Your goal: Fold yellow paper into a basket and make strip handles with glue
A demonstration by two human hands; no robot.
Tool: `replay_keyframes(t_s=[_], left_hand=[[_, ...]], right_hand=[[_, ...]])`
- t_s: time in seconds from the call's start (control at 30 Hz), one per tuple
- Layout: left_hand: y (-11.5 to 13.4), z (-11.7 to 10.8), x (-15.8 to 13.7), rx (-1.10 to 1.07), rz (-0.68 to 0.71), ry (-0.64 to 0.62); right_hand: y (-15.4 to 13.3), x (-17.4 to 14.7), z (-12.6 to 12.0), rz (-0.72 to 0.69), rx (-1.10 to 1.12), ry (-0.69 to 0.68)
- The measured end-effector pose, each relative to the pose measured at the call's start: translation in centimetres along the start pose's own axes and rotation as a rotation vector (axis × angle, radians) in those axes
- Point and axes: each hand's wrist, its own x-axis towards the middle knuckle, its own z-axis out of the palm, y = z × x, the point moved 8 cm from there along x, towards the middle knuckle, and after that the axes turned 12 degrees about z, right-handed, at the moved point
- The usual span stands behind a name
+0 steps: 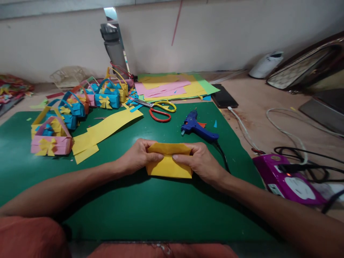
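A folded piece of yellow paper [170, 170] is held between my two hands, just above the green mat [166, 211]. My left hand [140, 156] pinches its left end, thumb on the near face and fingers behind. On the other end, my right hand [202, 159] grips the same way, its thumb pointing inward. A flap along the top of the paper stands up beyond both thumbs. The fingers behind the paper are mostly hidden. Beyond my right hand lies a blue glue gun [197, 127].
Small paper baskets [52, 141] with bows line the mat's left side, near yellow paper strips [113, 125]. Scissors [158, 109] lie before stacked coloured sheets [172, 86]. A phone [224, 96], a purple power box [288, 181] and cables are on the right. A bottle [114, 48] stands behind.
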Motion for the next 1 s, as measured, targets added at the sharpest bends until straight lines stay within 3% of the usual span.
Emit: replay_keyframes(t_s=[0.27,0.43,0.63,0.8,1.0], left_hand=[[0.2,-0.5,0.3,0.092,0.007,0.027],[1.6,-0.8,0.6,0.255,0.172,-0.023],[3.0,-0.9,0.7,0.625,0.474,-0.060],[3.4,-0.3,0.2,0.904,0.740,-0.120],[3.2,0.5,-0.6,1.194,0.943,-0.213]], right_hand=[[-0.3,0.0,-0.8,-0.121,-0.087,0.044],[-1.2,-0.3,-1.4,-0.212,-0.178,0.108],[-2.8,-1.3,-1.2,-0.542,-0.614,0.220],[-2.5,-2.3,0.4,-0.790,-1.020,0.238],[-1.9,-4.1,3.0,-1.088,-1.579,0.324]])
